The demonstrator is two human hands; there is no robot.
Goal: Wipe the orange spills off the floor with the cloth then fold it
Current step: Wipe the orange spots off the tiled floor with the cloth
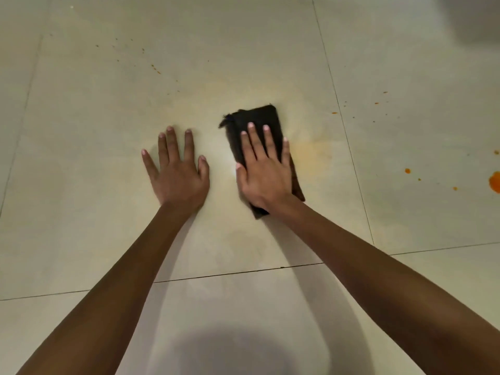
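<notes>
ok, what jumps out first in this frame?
The right hand pressed flat on a dark folded cloth at the centre of the tiled floor, the left hand flat and bare beside it. Next, bright orange spills at the far right edge, unwiped.

The floor [108, 125] is laid with large, pale beige glossy tiles, split by thin dark grout lines [238, 271] that run across the near part and slant away on both sides. A soft glare [227, 158] brightens the middle tile. A rounded grey shadow [230, 350] darkens the near edge, and a blurred dark patch [476, 17] fills the far right corner.
</notes>
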